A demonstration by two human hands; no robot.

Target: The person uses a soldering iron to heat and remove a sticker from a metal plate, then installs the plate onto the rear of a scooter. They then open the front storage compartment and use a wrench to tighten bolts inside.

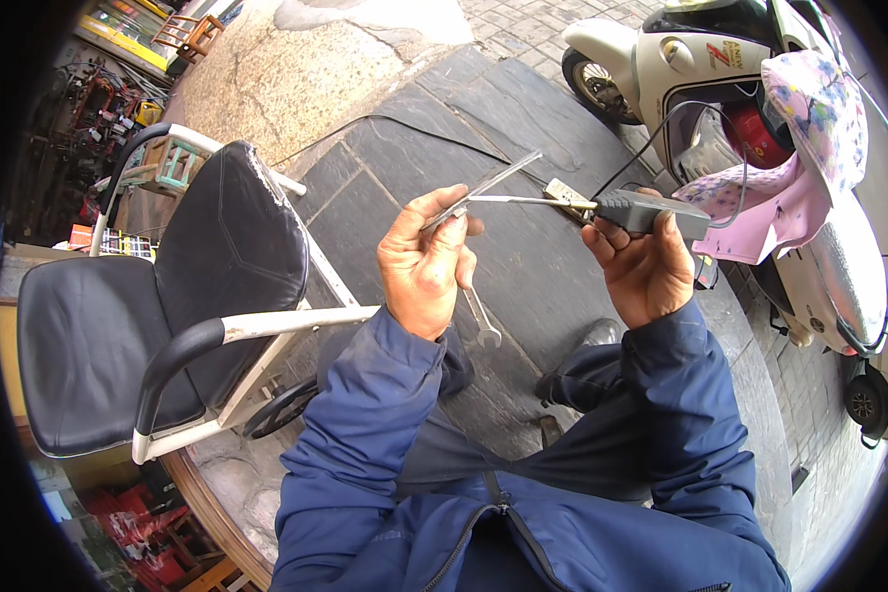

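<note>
My left hand [429, 261] pinches a thin, shiny flat strip [506, 175] between thumb and fingers; it slants up to the right. Below those fingers hangs an open-ended wrench [484, 321], its shaft reaching up to the hand, which seems to hold it too. In my right hand [646, 261] is a dark grey, box-like piece [651, 210] with a ribbed end, held up on the fingertips. A slim pale rod [528, 200] spans from the ribbed end to the strip at my left fingers. Whether rod and strip touch is unclear.
A black chair [89, 335] with pale metal arms stands at left. At right a white scooter [705, 59] carries a pink floral cover [789, 197]. On the dark stone paving [365, 237] lies a black cable [434, 131], leading toward a beige block [566, 195] behind my hands.
</note>
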